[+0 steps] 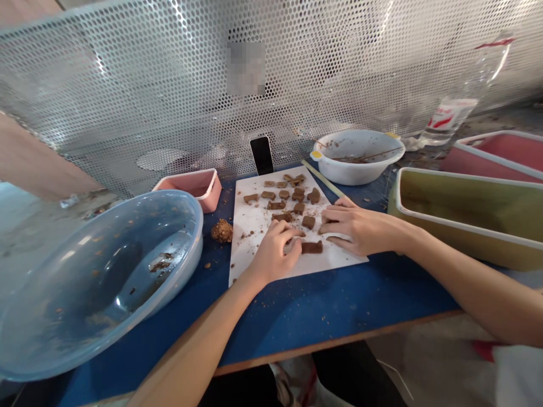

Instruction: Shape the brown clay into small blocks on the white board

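I am logging one long brown piece (312,247), lying on the white sheet (328,260); left hand (275,250), curled at its end, grip unclear; right hand (352,226), resting loosely, seemingly holding nothing. Uneven finger pressure could be risking cracks.

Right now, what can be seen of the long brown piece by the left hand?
The long brown piece is dark and low, clay-like in look, its right end seemingly flared. It lies on the white sheet, left end beside the left hand; contact is unclear. The right hand is apart from it.
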The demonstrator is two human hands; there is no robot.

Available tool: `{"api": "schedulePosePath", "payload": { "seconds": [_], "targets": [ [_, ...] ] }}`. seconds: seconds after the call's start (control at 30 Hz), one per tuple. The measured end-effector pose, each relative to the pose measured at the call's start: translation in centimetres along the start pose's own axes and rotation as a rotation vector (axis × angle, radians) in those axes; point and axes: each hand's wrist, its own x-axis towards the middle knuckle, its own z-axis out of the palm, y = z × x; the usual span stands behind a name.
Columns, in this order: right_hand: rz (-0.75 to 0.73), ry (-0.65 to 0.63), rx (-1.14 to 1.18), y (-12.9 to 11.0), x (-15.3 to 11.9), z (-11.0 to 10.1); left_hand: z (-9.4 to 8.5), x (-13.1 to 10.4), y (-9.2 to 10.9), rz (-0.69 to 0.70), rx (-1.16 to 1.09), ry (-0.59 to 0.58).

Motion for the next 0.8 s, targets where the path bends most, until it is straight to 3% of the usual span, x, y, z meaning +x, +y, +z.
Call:
{"api": "schedulePosePath", "payload": {
  "seconds": [0.13,0.27,0.53,0.8],
  "targets": [
    [0.028,-0.069,0.043,0.2,-0.1,-0.3,-0.2,-0.2,0.7,0.205,0.134,-0.184],
    [0.042,-0.059,0.019,0.1,0.1,0.1,0.0,-0.4,0.8,0.238,0.196,-0.235],
    [0.099,-0.011,-0.041,-0.6,0.4,2.0,0.1,-0.3,0.7,0.252,0.267,-0.202],
    [0.103,-0.02,-0.195,-1.5,0.9,3.2,0.0,-0.2,-0.3,0.167,0.291,0.015]
  ]
}}
